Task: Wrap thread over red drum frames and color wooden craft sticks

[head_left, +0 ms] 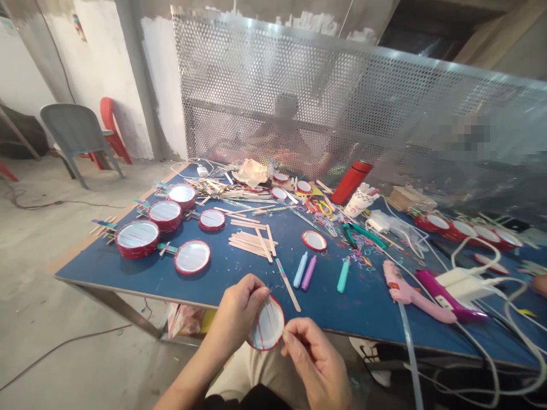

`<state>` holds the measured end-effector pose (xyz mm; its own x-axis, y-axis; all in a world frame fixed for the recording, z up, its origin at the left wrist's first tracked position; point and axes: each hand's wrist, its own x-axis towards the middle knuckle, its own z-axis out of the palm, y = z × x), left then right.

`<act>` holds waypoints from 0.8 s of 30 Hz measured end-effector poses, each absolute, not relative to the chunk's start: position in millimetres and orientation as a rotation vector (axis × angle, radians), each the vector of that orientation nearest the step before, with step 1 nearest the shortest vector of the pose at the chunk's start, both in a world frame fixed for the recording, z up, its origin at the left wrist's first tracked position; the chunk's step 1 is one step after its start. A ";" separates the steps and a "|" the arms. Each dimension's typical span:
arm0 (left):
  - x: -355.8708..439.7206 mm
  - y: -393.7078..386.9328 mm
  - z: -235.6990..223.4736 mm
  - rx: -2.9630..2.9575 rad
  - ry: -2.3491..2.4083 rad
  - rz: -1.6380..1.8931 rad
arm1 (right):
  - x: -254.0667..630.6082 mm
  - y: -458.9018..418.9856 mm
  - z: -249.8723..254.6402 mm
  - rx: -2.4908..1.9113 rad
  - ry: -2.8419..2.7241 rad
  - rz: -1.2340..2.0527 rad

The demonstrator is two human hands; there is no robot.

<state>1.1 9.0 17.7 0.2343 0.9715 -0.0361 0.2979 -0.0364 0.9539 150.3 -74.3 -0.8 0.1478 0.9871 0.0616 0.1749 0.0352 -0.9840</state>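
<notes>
My left hand [247,310] grips a small round disc [270,326] with a silvery-white face and a red rim, held over my lap at the table's front edge. Thin reddish lines run across its face. At the disc's right edge, my right hand [315,356] is closed in a pinch; whatever is between its fingertips is too small to make out. Just beyond the hands lies a craft stick [288,286] with a coloured end. Close by are a light blue tube [301,270], a purple tube [309,273] and a teal tube [343,275].
Several finished-looking red-rimmed banjo shapes [137,238] stand at the left of the blue table [239,285]. Bare craft sticks [252,242] lie mid-table. A pink glue gun [416,296], white cables and a red flask [352,182] are to the right. Behind stands a perforated metal panel [256,74].
</notes>
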 end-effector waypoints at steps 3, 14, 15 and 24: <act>2.5 8.5 19.8 1.535 1.261 0.882 | 147.5 -79.9 -8.1 -1.380 -1.160 0.975; 6.3 7.0 14.3 1.529 1.326 0.974 | 141.9 -87.4 -12.2 -1.458 -1.008 1.030; 6.4 7.0 13.5 1.534 1.324 0.977 | 141.4 -87.6 -12.4 -1.458 -0.991 1.031; 8.6 6.8 11.4 1.530 1.343 1.030 | 140.9 -88.2 -16.8 -1.530 -0.988 0.931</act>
<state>8.6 6.8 11.4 0.0906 0.9944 0.0544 0.3099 -0.0801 0.9474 140.9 -88.2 -16.8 0.3582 0.9313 -0.0668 0.1215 -0.1174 -0.9856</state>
